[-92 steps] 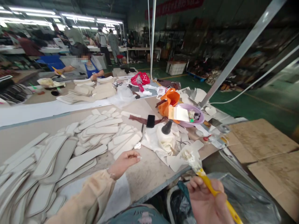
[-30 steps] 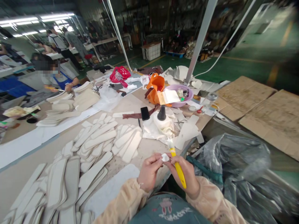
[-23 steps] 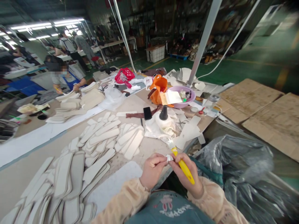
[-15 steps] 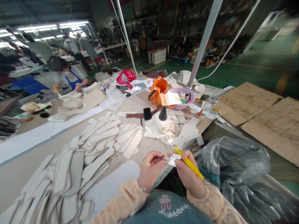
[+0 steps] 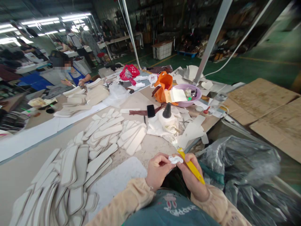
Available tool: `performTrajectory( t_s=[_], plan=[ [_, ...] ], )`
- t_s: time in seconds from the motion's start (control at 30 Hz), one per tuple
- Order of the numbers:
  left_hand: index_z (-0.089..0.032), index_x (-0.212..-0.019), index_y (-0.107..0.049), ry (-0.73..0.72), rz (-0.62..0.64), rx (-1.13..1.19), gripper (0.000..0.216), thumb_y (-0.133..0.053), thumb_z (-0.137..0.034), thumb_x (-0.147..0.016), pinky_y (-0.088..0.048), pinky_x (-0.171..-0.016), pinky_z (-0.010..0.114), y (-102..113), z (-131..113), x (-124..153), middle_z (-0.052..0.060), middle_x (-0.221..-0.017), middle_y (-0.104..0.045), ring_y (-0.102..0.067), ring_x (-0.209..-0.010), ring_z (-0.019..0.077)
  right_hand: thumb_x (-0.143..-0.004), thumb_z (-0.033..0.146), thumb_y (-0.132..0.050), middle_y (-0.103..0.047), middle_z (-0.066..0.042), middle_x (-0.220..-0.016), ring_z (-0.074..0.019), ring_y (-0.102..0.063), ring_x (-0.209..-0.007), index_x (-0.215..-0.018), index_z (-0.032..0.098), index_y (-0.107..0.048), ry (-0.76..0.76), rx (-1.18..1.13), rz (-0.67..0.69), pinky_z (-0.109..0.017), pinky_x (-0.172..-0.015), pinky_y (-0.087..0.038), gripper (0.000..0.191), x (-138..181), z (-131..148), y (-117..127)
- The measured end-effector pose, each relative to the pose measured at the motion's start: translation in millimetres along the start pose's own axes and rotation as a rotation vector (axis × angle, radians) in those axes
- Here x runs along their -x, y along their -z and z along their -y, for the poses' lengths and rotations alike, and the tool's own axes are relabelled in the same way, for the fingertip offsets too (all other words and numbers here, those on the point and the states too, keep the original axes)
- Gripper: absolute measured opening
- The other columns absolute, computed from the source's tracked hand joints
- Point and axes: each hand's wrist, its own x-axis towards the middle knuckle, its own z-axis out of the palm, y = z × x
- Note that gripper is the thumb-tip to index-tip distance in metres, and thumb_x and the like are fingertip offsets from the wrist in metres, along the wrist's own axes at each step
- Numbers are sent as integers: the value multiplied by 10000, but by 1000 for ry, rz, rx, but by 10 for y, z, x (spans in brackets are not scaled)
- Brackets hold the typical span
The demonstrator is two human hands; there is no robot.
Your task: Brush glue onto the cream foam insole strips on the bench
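My left hand pinches one end of a small crumpled white scrap, which looks like tissue or cloth. The fingertips of my right hand hold its other end. Across that same right hand lies a brush with a yellow handle, its whitish bristle end pointing away from me. Both hands are in front of my apron, over the table's near edge. Beyond the brush tip stands a white glue-stained container with a dark cone-shaped top. To the left, flat pale strips lie in overlapping piles.
A black phone rests beside a brown strip. Farther back are a purple basin, an orange bag and a glass jar. Clear plastic sheeting bulges at my right. A co-worker works across the table. A metal post rises behind.
My left hand has moved right and now grips the white scrap, which is stretched sideways between both hands. The brush stays in my right hand. The camera view has shifted slightly.
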Motion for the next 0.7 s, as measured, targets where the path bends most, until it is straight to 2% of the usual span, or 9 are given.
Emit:
performTrajectory(
  t_s=[0.1,0.17,0.27,0.4,0.53,0.63,0.7],
  plan=[
    [-164,-689,-551,166,65,271,311,-799,-300,-560,-506,-622,257,-15,26,-6,20,-884,-630,-606,-722,142,-805,356,-597,-668,-26,-919,-221,-650,-847,-836,270,-305,-10,2,-18,-377,-741,-523,305,-10,-20,46],
    [-189,-835,-558,236,113,396,379,-802,-290,-563,-505,-610,256,-16,37,-18,13,-906,-635,-620,-738,151,-809,326,-599,-666,-30,-954,-218,-647,-868,-849,272,-317,-14,4,-26,-376,-767,-517,290,-6,-42,84],
    [-191,-969,-584,276,154,368,445,-793,-264,-583,-504,-665,263,-6,65,-40,28,-909,-653,-621,-768,150,-818,263,-595,-658,-39,-1009,-208,-638,-902,-867,270,-352,-16,56,21,-358,-784,-511,248,16,-105,125],
    [-155,-775,-635,257,105,163,266,-770,-302,-600,-492,-700,276,76,253,-92,25,-743,-660,-602,-702,144,-812,239,-602,-643,-64,-1084,-215,-617,-987,-881,259,-387,-12,166,100,-346,-826,-502,227,34,-207,146],
    [-167,-687,-609,254,26,-71,200,-699,-342,-649,-474,-654,274,404,679,-315,0,-652,-622,-575,-637,140,-793,240,-631,-609,-96,-1182,-223,-560,-1104,-925,252,-387,-52,238,38,-394,-969,-413,278,55,-274,263],
    [-180,-729,-602,183,-91,-436,123,-663,-265,-664,-445,-654,251,778,978,-640,-32,-627,-572,-539,-634,125,-803,239,-621,-578,-101,-1238,-212,-536,-1144,-946,248,-396,-100,238,-31,-394,-1013,-375,266,132,-327,468],
    [-192,-913,-624,105,-132,-723,222,-637,-229,-695,-433,-692,244,982,1089,-899,-25,-712,-582,-532,-682,122,-799,241,-627,-574,-101,-1243,-212,-528,-1158,-956,245,-406,-130,255,-82,-383,-1025,-371,270,215,-371,617]
  ],
)
